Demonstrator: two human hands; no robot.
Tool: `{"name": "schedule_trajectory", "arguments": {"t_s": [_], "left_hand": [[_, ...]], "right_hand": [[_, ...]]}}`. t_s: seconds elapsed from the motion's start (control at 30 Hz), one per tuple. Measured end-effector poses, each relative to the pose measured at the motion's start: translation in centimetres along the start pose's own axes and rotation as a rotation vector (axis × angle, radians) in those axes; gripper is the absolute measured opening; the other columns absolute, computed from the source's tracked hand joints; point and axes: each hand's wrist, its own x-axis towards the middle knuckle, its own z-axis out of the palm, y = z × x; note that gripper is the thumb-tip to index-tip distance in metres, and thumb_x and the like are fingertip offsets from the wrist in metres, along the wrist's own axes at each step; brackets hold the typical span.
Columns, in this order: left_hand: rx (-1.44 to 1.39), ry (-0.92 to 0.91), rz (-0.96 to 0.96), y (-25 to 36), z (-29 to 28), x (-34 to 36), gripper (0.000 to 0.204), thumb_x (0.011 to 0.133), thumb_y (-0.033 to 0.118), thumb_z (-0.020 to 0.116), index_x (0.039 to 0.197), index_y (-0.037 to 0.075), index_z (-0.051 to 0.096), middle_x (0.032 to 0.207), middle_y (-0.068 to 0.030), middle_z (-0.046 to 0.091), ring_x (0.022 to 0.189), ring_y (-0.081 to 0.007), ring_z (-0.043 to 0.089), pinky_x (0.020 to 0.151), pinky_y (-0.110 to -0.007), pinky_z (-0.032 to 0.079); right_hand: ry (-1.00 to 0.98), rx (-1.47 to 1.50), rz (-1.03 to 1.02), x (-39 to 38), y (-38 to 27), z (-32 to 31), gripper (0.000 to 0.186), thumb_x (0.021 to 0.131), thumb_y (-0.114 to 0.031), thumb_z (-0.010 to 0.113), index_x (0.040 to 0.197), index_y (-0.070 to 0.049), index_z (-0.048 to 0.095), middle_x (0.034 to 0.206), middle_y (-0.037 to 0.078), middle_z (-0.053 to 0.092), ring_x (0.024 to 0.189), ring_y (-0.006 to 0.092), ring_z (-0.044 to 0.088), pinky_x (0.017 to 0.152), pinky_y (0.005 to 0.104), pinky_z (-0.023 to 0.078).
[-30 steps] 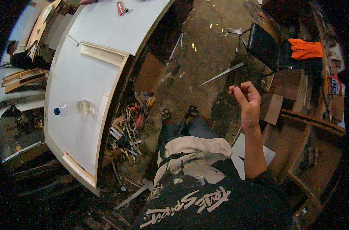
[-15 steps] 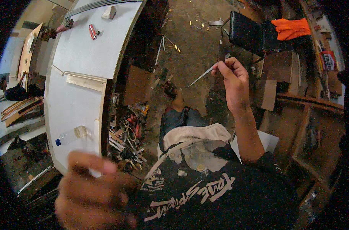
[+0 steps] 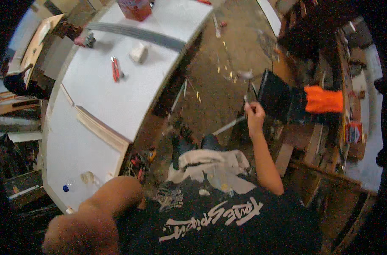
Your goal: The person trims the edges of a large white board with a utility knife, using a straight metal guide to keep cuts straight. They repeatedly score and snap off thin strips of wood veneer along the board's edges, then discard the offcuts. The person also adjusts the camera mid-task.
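Observation:
My right hand is raised over the floor at centre right, fingers pinched on a thin narrow strip that points away from me. The strip is blurred, so its exact kind is unclear. Below it a pale straight bar runs toward my wrist; whether it touches the hand cannot be made out. Close to the camera at lower left, my left hand is a smeared shape with its fingers indistinguishable. Just beyond the left arm, a clear bottle with a blue cap lies on the white table.
A red-handled tool, a whitish block, grey strips and a reddish container are on the table. Joined wooden strips lie nearer. A black chair stands right, beside an orange cloth. Scraps litter the floor.
The view has shifted, bringing the reddish container into sight. My right hand has reached farther away, and its strip now points forward instead of toward lower left. My left hand has moved lower.

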Motion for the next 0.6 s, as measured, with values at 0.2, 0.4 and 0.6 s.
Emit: {"name": "schedule_trajectory", "arguments": {"t_s": [0.2, 0.4, 0.6], "left_hand": [[-0.150, 0.093, -0.111, -1.4, -3.6, 4.7, 0.048, 0.071, 0.052, 0.086, 0.090, 0.019, 0.057, 0.094, -0.0024, 0.050, 0.093, -0.0279, 0.049, 0.071, -0.055, 0.053], [-0.333, 0.351, 0.278, -7.4, -1.5, 15.8, 0.022, 0.082, 0.022, 0.081, 0.091, 0.015, 0.061, 0.097, -0.0062, 0.052, 0.101, -0.0325, 0.051, 0.072, -0.066, 0.054], [-0.046, 0.372, -0.042, -5.4, -2.7, 27.2, 0.023, 0.082, 0.022, 0.083, 0.093, 0.022, 0.063, 0.099, -0.0043, 0.054, 0.099, -0.0239, 0.051, 0.072, -0.046, 0.057]], "right_hand": [[0.113, -1.040, 0.401, 3.1, 21.2, -7.2, 0.082, 0.097, -0.073, 0.044, 0.079, 0.002, 0.074, 0.088, 0.026, 0.072, 0.079, 0.0440, 0.068, 0.076, 0.0527, 0.053], [-0.194, -1.187, 0.861, 1.3, 30.5, -21.1, 0.054, 0.101, -0.048, 0.050, 0.107, 0.001, 0.073, 0.103, 0.021, 0.074, 0.095, 0.0391, 0.071, 0.089, 0.0562, 0.053], [-0.545, -1.220, 0.571, 18.7, 30.8, -18.0, 0.050, 0.105, -0.043, 0.043, 0.093, -0.008, 0.077, 0.101, 0.020, 0.075, 0.091, 0.0390, 0.071, 0.083, 0.0545, 0.054]]}}
